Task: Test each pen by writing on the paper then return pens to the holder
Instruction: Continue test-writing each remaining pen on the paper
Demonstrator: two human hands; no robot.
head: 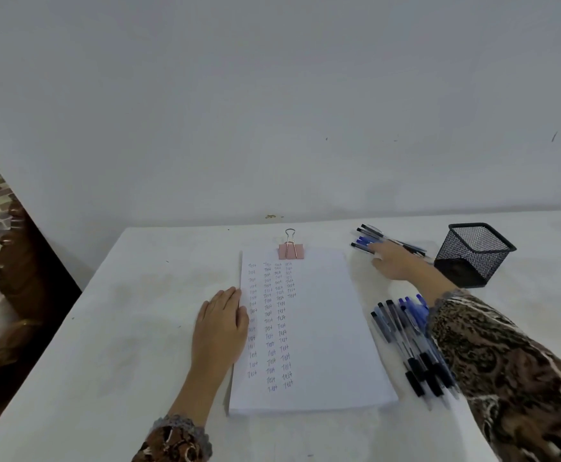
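The far pile of pens (369,240) lies at the back of the worktop (122,328), between the paper (322,328) and the mesh holder (475,255). Their long axes run roughly crosswise, with the capped ends pointing away from the holder. The right hand (394,263) is the nearer one. Its fingers (377,250) are stretched fairly straight onto the pile from the near side, with no pen visibly pinched. A second pile (405,335) lies beside the right forearm. The left hand (220,328) rests flat on the paper's left edge.
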